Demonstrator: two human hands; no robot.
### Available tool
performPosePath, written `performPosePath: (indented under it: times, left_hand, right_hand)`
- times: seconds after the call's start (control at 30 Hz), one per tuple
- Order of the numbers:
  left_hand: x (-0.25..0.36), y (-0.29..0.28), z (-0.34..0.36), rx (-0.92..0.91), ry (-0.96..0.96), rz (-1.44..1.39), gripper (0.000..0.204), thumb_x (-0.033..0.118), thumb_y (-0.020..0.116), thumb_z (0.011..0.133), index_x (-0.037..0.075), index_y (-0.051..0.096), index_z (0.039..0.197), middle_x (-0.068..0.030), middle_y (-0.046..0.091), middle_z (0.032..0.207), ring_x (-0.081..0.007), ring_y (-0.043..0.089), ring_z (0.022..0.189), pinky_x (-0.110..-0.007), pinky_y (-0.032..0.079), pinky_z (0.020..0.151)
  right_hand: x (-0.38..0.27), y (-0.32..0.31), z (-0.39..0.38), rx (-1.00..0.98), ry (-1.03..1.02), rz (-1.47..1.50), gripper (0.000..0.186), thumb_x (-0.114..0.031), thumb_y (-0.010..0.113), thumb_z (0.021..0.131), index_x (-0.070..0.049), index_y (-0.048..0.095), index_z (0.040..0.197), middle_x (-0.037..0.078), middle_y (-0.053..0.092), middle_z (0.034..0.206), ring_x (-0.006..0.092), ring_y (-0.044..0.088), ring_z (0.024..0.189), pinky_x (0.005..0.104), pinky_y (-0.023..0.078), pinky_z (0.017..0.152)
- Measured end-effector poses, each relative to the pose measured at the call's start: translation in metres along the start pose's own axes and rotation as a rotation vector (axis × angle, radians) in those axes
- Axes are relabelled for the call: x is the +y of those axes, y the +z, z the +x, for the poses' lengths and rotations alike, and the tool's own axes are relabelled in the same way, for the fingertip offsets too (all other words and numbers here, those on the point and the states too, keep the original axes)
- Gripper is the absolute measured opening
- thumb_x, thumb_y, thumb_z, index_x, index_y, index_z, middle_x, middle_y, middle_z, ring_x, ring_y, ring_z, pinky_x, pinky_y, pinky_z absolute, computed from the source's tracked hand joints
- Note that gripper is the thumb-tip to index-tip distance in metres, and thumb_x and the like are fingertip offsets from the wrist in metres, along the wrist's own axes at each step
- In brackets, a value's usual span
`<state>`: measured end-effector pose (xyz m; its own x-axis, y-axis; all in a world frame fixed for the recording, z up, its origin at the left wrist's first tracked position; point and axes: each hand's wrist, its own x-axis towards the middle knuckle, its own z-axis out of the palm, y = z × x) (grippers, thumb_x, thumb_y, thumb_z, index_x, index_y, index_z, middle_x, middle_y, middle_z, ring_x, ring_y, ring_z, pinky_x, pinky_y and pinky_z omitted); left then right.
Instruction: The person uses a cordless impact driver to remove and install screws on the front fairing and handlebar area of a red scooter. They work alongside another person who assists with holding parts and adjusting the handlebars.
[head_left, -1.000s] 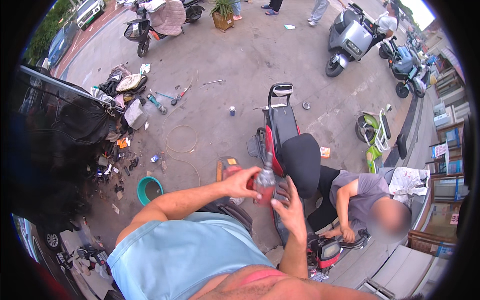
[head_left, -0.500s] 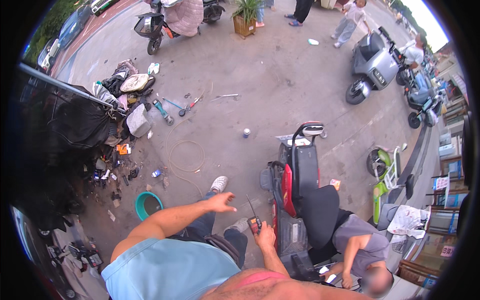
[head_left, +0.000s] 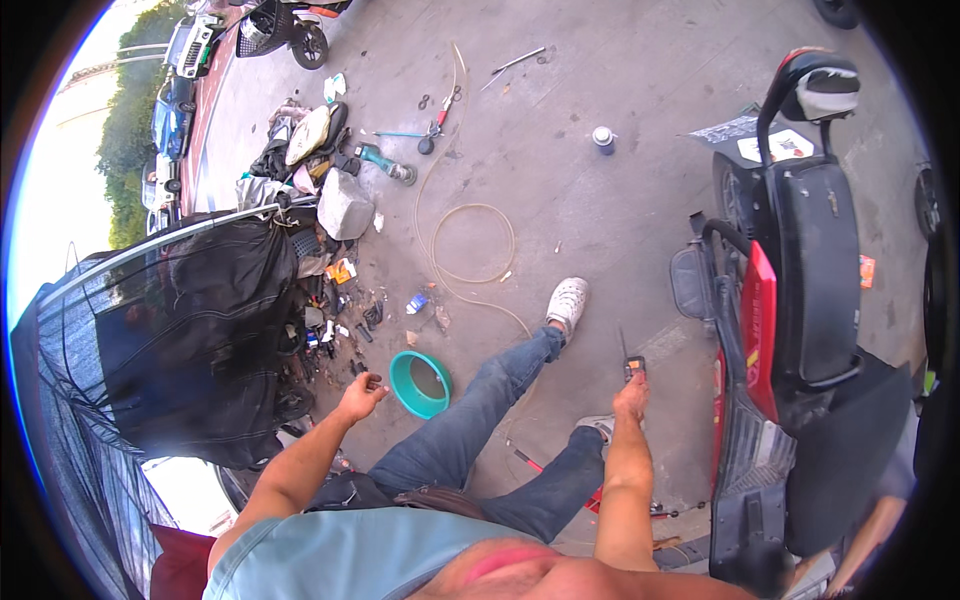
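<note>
Right hand (head_left: 631, 398) gripping a small black-and-orange tester (head_left: 634, 367) beside the red scooter (head_left: 790, 300), left hand (head_left: 362, 394) empty, fingers loosely spread, above a teal bowl (head_left: 420, 383), coiled hose (head_left: 470, 245) and scattered tools (head_left: 330, 300) on the concrete floor (head_left: 600, 230)

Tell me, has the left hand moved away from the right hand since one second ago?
Yes. The left hand now hangs open out to the left beside the teal bowl, apart from the right hand, which holds a small black device.

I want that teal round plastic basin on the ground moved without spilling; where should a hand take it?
Take the teal round plastic basin by its rim on the near side, from above. It sits upright and open-topped on the concrete, just right of the empty left hand, with clutter crowding its far left side.
</note>
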<state>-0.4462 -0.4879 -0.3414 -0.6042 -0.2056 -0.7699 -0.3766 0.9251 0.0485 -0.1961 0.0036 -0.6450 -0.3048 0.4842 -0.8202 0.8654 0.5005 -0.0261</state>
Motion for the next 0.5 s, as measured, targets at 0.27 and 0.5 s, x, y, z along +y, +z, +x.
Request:
performPosePath:
  times: [0.27,0.5]
  left_hand:
    - [-0.008,0.011,-0.006,-0.011,-0.091,-0.058,0.044,0.026,0.072,0.091,-0.001,0.059,0.122,-0.0129,0.070,0.099,-0.0186,0.069,0.084,-0.033,0.055,0.076]
    - [0.016,0.004,-0.003,-0.079,-0.039,-0.089,0.041,0.022,0.070,0.092,-0.004,0.058,0.120,-0.0135,0.069,0.097,-0.0183,0.068,0.083,-0.033,0.054,0.077]
  right_hand:
    - [0.010,0.039,0.049,-0.075,0.205,0.080,0.062,-0.013,0.073,0.082,-0.013,0.042,0.136,0.018,0.050,0.132,0.0342,0.053,0.123,0.0479,0.051,0.099]
    - [-0.009,0.013,0.016,-0.061,0.277,0.075,0.061,-0.019,0.075,0.080,-0.010,0.046,0.133,0.019,0.052,0.130,0.0362,0.055,0.121,0.0476,0.051,0.099]
